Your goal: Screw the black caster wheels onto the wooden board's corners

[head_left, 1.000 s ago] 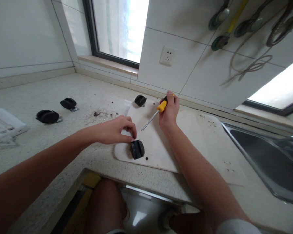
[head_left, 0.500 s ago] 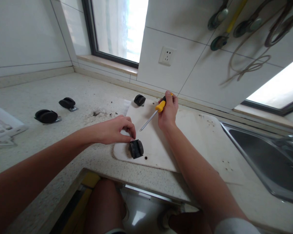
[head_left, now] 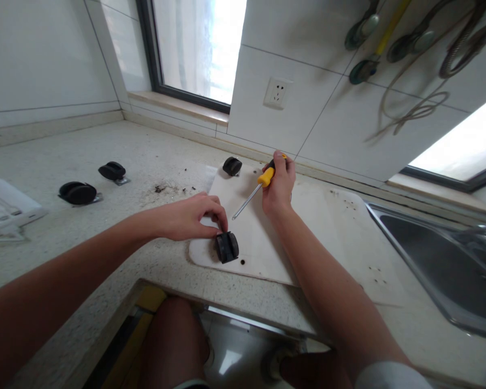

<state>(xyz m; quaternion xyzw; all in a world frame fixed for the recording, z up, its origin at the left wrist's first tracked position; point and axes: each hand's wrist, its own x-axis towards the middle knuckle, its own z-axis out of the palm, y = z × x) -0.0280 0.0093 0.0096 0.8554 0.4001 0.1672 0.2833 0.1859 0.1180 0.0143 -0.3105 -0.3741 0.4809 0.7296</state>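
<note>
My right hand (head_left: pixel 278 183) is closed around the yellow and black handle of a screwdriver (head_left: pixel 265 178). Its bare metal shaft points down and left, the tip above the white board (head_left: pixel 311 232). At the board's near left corner, my left hand (head_left: pixel 200 215) pinches the back edge of a black caster wheel (head_left: pixel 227 247) with thumb and fingertips. The caster's mounting plate is hidden from me. Another black caster (head_left: pixel 232 166) sits at the board's far left corner. Beside the near caster is a small dark hole (head_left: pixel 243 262) in the board.
Two loose casters, one nearer (head_left: pixel 78 193) and one farther (head_left: pixel 112 170), lie on the speckled counter (head_left: pixel 85 237) with dark debris (head_left: pixel 162 189). A white device (head_left: pixel 12 205) is at far left. On the right is a metal sink (head_left: pixel 429 259); a socket (head_left: pixel 277 93) is on the tiled wall.
My left index finger has shifted slightly right and down onto the top of the caster. The screwdriver and my right hand have hardly moved.
</note>
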